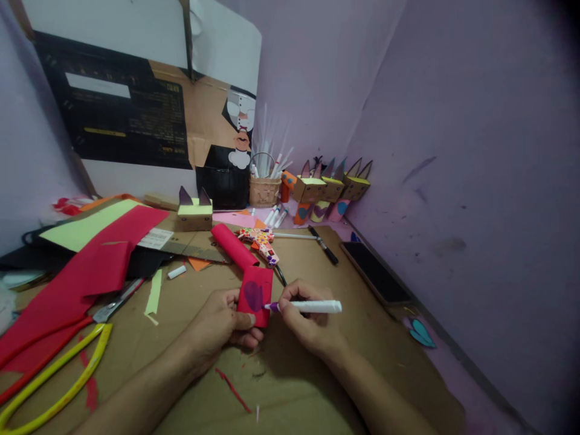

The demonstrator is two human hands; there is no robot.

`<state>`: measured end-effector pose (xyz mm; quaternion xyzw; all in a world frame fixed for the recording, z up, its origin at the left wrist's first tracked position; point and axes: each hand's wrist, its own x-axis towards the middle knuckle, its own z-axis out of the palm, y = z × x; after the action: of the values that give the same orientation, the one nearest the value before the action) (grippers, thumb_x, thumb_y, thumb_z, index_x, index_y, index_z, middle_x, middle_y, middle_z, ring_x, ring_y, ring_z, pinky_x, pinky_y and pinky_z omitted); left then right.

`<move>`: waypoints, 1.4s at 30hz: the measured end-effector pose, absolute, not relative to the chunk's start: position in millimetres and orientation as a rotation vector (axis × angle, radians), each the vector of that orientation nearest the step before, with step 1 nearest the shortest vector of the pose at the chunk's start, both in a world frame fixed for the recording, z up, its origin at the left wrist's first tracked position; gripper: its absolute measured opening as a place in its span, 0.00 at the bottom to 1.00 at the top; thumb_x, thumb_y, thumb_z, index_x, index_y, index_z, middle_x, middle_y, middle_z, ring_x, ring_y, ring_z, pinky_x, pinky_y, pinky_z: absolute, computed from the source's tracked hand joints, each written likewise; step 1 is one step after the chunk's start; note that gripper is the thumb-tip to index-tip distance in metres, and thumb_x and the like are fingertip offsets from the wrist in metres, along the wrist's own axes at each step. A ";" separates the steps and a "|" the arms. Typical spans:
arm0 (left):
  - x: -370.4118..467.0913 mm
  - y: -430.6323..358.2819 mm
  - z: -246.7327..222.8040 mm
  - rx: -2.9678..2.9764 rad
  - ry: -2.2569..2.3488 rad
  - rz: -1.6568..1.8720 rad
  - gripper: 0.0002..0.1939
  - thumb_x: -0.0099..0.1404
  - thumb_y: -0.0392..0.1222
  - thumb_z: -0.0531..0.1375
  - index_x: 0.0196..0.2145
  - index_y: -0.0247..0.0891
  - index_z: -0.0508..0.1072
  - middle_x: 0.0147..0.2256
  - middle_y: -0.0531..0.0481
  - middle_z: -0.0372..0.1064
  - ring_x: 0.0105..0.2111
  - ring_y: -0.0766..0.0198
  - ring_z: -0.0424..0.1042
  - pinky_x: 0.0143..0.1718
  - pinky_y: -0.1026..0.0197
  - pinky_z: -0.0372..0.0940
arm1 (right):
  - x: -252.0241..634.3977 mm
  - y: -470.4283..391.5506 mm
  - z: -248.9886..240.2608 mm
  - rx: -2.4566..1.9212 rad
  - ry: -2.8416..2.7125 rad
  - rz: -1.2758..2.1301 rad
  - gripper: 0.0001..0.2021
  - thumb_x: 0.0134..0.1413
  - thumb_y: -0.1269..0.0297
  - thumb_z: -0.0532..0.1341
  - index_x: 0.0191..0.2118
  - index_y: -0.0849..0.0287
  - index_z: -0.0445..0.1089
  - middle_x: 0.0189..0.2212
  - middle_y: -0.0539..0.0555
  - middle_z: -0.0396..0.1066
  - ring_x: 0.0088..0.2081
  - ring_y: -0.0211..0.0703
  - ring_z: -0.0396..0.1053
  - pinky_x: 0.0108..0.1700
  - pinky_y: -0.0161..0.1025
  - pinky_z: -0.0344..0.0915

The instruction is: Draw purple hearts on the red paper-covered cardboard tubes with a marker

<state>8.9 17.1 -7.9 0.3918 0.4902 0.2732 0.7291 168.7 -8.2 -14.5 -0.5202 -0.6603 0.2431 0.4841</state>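
Note:
My left hand [233,318] grips a small piece of red paper [263,284] by its lower left part, thumb in front and fingers behind. A purple heart [252,296] is drawn and coloured on the paper. Between the fingers of my right hand [312,320] is a white marker [319,307] with a purple tip end, which meets the paper at the heart's right side. Just behind the paper lies a red paper roll [234,246], and a white marker cap [176,272] rests to the left of it.
Scissors [102,317] with red and yellow handles and red paper sheets [67,302] lie at left. A patterned glue gun [263,241], a black pen [324,244] and a phone [375,272] lie beyond. Cardboard animal heads [194,214] and a basket [265,191] stand at the back.

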 end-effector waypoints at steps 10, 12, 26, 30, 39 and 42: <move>9.3 15.5 -4.1 0.872 1.076 0.592 0.11 0.41 0.33 0.62 0.26 0.32 0.67 0.19 0.51 0.69 0.17 0.69 0.67 0.19 0.68 0.65 | 170.9 -7.9 -14.1 -1.282 -1.518 0.547 0.07 0.50 0.64 0.57 0.26 0.61 0.67 0.16 0.47 0.64 0.18 0.32 0.59 0.20 0.29 0.55; 9.1 15.4 -3.9 0.878 1.074 0.588 0.10 0.42 0.33 0.62 0.26 0.32 0.67 0.18 0.51 0.69 0.16 0.70 0.67 0.19 0.68 0.65 | 170.3 -7.6 -14.8 -1.273 -1.519 0.560 0.07 0.50 0.65 0.57 0.26 0.61 0.67 0.17 0.47 0.64 0.18 0.32 0.59 0.20 0.29 0.55; 9.4 16.6 -5.8 0.885 1.084 0.582 0.13 0.41 0.34 0.63 0.27 0.32 0.67 0.18 0.51 0.69 0.16 0.69 0.67 0.19 0.67 0.65 | 170.4 -7.4 -14.4 -1.311 -1.587 0.534 0.07 0.48 0.66 0.56 0.23 0.61 0.67 0.14 0.46 0.63 0.16 0.31 0.57 0.18 0.28 0.52; 8.9 16.2 -5.4 0.888 1.090 0.586 0.12 0.41 0.34 0.63 0.27 0.31 0.67 0.18 0.51 0.69 0.17 0.69 0.67 0.20 0.67 0.66 | 170.1 -7.1 -13.9 -1.322 -1.591 0.553 0.07 0.44 0.68 0.56 0.21 0.61 0.67 0.12 0.46 0.61 0.15 0.31 0.56 0.18 0.28 0.51; 9.6 17.2 -7.2 0.882 1.104 0.587 0.12 0.41 0.34 0.63 0.26 0.31 0.68 0.18 0.50 0.70 0.17 0.69 0.68 0.19 0.67 0.66 | 169.6 -7.5 -14.7 -1.301 -1.591 0.601 0.06 0.43 0.68 0.56 0.20 0.61 0.66 0.12 0.46 0.62 0.15 0.31 0.55 0.17 0.27 0.50; 9.9 17.2 -6.7 0.878 1.103 0.592 0.12 0.40 0.34 0.63 0.26 0.31 0.68 0.18 0.50 0.70 0.17 0.68 0.68 0.19 0.67 0.66 | 169.9 -7.4 -14.7 -1.295 -1.592 0.607 0.06 0.43 0.68 0.56 0.19 0.61 0.66 0.12 0.46 0.61 0.15 0.30 0.55 0.17 0.27 0.50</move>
<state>9.9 17.2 -6.7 0.3973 0.4995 0.2679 0.7217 169.9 -7.4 -14.7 -0.5309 -0.6525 0.2487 0.4802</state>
